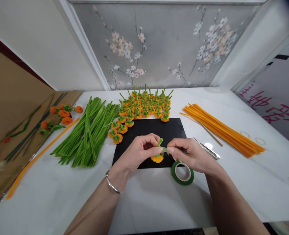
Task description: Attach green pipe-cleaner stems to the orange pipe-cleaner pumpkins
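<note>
Above the black mat (134, 137), my left hand (145, 150) pinches an orange flower (157, 159) by its green stem, which points up. My right hand (190, 152) grips a pale green strip of tape (165, 149) that stretches across to the fingers of my left hand. A roll of green tape (183, 173) hangs or stands just below my right hand, at the mat's lower right edge. Many finished orange flowers (145, 112) with green stems stand in rows behind the mat.
Green fuzzy stems (87, 130) lie in a pile on the left, orange ones (222, 129) on the right. Scissors (210, 150) rest beside my right hand. Orange blooms (63, 113) lie on brown paper at the far left. A wall panel (159, 42) rises behind the white table (144, 202).
</note>
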{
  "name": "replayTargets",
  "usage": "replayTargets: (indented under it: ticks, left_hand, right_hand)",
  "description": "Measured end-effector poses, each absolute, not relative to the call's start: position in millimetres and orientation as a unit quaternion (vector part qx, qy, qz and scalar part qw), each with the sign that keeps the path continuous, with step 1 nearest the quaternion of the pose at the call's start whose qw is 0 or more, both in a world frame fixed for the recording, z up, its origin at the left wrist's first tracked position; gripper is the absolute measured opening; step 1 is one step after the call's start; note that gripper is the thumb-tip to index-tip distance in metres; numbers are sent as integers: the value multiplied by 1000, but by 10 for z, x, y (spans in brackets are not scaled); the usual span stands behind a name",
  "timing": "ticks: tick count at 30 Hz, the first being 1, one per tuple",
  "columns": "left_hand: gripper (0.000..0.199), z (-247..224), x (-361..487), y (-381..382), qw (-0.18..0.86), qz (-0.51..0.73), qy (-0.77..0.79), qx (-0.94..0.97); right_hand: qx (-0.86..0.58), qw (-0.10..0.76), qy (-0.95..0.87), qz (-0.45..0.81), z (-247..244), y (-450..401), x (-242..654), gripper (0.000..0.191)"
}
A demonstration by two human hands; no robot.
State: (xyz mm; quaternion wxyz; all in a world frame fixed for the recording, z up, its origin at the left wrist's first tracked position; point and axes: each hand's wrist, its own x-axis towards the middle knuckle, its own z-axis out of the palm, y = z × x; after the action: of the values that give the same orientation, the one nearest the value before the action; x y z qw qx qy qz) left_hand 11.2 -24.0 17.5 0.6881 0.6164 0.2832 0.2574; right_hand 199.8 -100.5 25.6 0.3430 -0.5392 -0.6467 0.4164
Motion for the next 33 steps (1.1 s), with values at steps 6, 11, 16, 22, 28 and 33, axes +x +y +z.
replayTargets:
  ticks: [6,11,16,22,28,33]
  left_hand:
    - [30,218,136,-264,670,259,284,635]
    - [23,305,103,-306,597,241,335,688]
    - [13,296,-30,-390,574,221,390,686]
    - [15,184,-49,-455,667,312,444,511]
    - [23,189,15,-474,696,304,453,467]
    - [20,214,36,-468,650,312,411,557]
  right_hand:
    - [-524,359,-643,427,238,-991,1975,25]
    - [-525,354,-652,417,194,-992,1953,25]
    - [-522,344,-663,412,177,-1000,1892,21]
    - [-507,366,-676,390,163,-992,1802,20]
    - [-511,374,-666,394,145,-969,1789,20]
    - [-513,365,-667,397,133,-944,1851,20]
